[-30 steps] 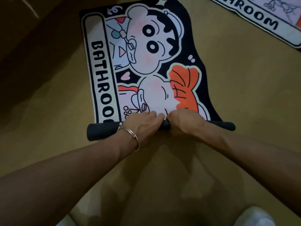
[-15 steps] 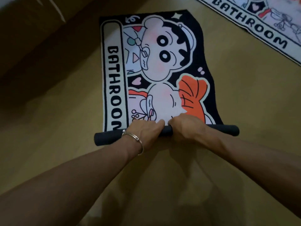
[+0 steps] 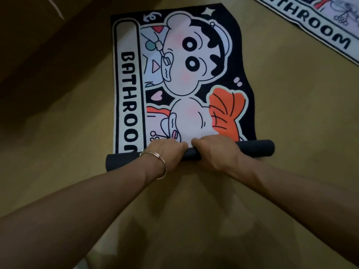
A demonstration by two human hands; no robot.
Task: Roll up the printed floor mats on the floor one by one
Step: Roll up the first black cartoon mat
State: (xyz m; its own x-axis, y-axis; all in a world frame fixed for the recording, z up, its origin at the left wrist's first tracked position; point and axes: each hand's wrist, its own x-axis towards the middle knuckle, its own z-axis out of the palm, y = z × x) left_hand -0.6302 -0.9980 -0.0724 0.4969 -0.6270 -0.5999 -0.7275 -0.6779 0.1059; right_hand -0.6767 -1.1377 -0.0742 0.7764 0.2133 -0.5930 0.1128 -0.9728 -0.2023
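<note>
Floor (image 3: 291,117), two mats (image 3: 134,78) (image 3: 322,32) (one apparently part-rolled)

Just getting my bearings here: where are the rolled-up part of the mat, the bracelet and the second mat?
rolled-up part (image 3: 256,149): head view, dark backing near its right end.
bracelet (image 3: 164,166): head view, metal band over the wrist.
second mat (image 3: 318,29): head view, its lettered white border.

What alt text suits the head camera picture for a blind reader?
The left hand and right hand grip the dark rolled end of a cartoon BATHROOM mat, its rest flat on the tan floor. A second mat lies upper right.
</note>
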